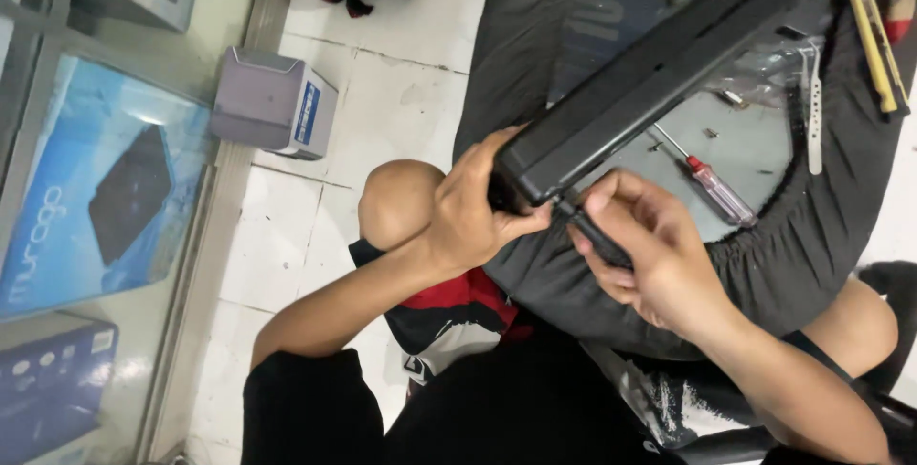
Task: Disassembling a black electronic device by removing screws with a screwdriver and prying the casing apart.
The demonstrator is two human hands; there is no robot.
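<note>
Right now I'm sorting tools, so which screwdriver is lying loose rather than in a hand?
The red-handled screwdriver with the clear grip, lying untouched by the black device. The other, dark tool, is gripped in the right hand.

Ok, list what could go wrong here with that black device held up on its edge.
1. The long black device is tilted, gripped only at its near corner by the left hand; it could slip or swing.
2. The right hand works a dark tool at that corner; a slip could jab the left fingers.
3. Small screws and a red-handled screwdriver lie loose on the surface; they could roll off.
</note>
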